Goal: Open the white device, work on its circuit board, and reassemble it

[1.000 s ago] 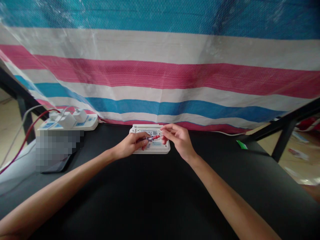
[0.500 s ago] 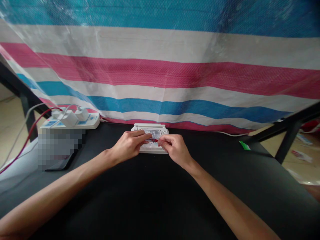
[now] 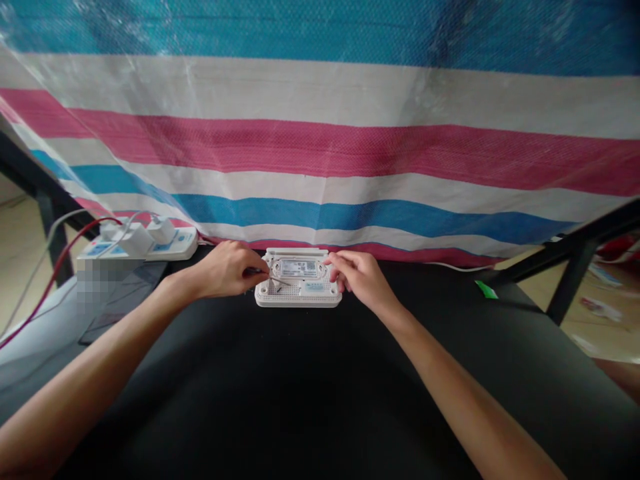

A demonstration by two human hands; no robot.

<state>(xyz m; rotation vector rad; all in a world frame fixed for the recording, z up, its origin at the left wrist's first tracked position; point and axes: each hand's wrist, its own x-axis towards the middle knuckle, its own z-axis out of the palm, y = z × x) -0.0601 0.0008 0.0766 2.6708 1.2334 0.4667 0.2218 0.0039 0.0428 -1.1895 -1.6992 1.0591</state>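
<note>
- White router (image 3: 300, 280) lies between the hands, long axis running from one to the other.
- Left hand (image 3: 231, 268) pinches a thin rod (image 3: 281, 281), slanting over it.
- Right hand (image 3: 357, 273) half-curls beside it; contact unclear.

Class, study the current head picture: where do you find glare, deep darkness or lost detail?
Head view: pale glare streaks the upper part of the striped sheet; head view: the table is near-black in the middle, greyer toward the sides; head view: the print on the white device is too small to read.
</note>
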